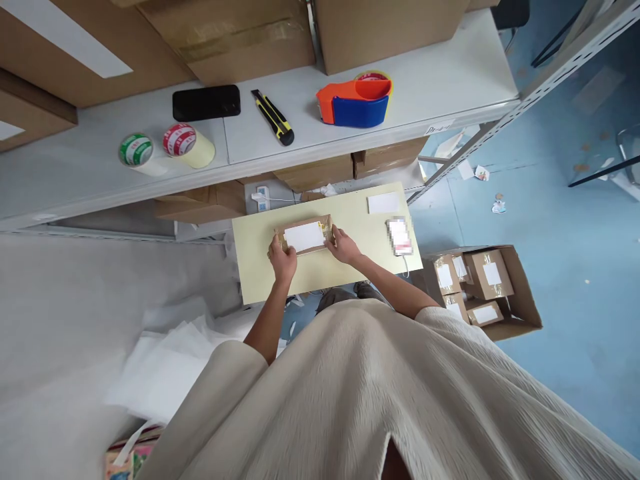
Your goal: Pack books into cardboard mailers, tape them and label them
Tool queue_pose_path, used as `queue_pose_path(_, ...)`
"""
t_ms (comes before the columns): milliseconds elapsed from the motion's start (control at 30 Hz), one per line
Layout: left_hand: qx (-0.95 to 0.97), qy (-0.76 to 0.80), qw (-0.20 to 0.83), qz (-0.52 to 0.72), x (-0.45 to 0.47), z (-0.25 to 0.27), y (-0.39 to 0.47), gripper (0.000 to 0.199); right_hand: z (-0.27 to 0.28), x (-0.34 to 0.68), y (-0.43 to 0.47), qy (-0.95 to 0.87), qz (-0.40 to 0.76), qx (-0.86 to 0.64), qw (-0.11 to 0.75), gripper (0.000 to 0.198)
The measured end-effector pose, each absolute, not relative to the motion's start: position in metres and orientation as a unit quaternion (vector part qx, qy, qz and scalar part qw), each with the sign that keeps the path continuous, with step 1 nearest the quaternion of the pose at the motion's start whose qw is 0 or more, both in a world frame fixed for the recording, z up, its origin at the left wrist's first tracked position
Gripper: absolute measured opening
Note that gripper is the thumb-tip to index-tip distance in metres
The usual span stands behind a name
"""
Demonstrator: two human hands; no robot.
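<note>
A small taped cardboard box (304,235) with a white label on top is over the pale yellow table (260,280). My left hand (283,259) grips its left end, thumb on the front edge. At the right end, my right hand (343,245) closes its fingers round the corner. To the right on the same table lie a blank white label sheet (383,203) and a phone (399,236) with a cable, its screen blurred out.
Above the table, a grey shelf (280,150) carries a black phone (206,103), a utility knife (273,117), tape rolls (189,145), an orange-and-blue tape dispenser (355,102) and large cartons (390,30). An open carton (525,293) of labelled boxes stands on the floor at right. White packing sheets (167,357) lie left.
</note>
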State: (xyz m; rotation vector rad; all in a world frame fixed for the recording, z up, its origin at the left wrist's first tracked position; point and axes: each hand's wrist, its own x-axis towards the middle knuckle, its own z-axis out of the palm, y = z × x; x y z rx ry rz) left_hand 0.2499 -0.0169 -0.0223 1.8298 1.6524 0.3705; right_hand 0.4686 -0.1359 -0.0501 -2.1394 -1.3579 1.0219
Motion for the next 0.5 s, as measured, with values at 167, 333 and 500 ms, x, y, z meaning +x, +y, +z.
queue_pose_path(167, 0.703, 0.624, 0.29, 0.18, 0.272, -0.01, -0.032, 0.075, -0.045, 0.491, -0.142, -0.498, 0.357, -0.755, 0.233, 0.079)
queue_pose_path(333, 0.721, 0.594, 0.3, 0.193, 0.29, 0.003, -0.043, 0.074, -0.031, 0.51, -0.151, -0.494, 0.325, -0.76, 0.267, 0.079)
queue_pose_path(500, 0.739, 0.543, 0.338, 0.212, 0.303, 0.011, -0.045, 0.075, -0.02, 0.523, -0.17, -0.454, 0.29, -0.784, 0.308, 0.079)
